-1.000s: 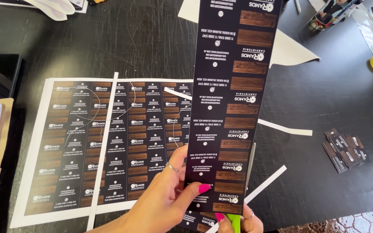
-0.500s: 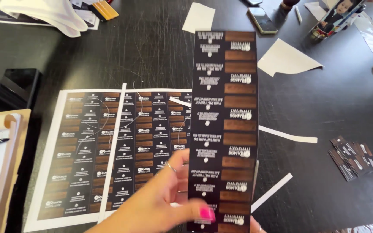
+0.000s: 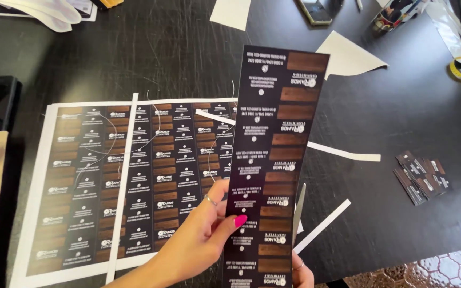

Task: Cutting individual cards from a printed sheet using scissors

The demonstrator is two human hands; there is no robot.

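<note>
1. a tall dark printed strip [image 3: 273, 170] of repeated labels is gripped by the left hand [image 3: 201, 242]; the thumb, with a pink nail, is pressed on the strip's front face and the fingers are closed behind its left edge.
2. a ring is seen on one finger of the left hand.
3. only a small part of the right hand [image 3: 299, 272] is shown at the strip's lower right edge; a ring is visible on it. it is in contact with the strip, but whether it is clamped on it cannot be told.
4. a grey blade-like tool [image 3: 299, 210] is seen upright just behind the strip's right edge; what holds it cannot be told.
5. the strip is held upright above the black table [image 3: 401, 117], tilted slightly to the right at the top.
6. a large printed sheet [image 3: 124, 176] of the same labels lies flat on the table to the left of the strip, partly covered by it.
7. narrow white paper offcuts [image 3: 324, 224] lie on the table just right of the strip.
8. a small pile of cut labels [image 3: 421, 176] lies well apart to the right.
</note>
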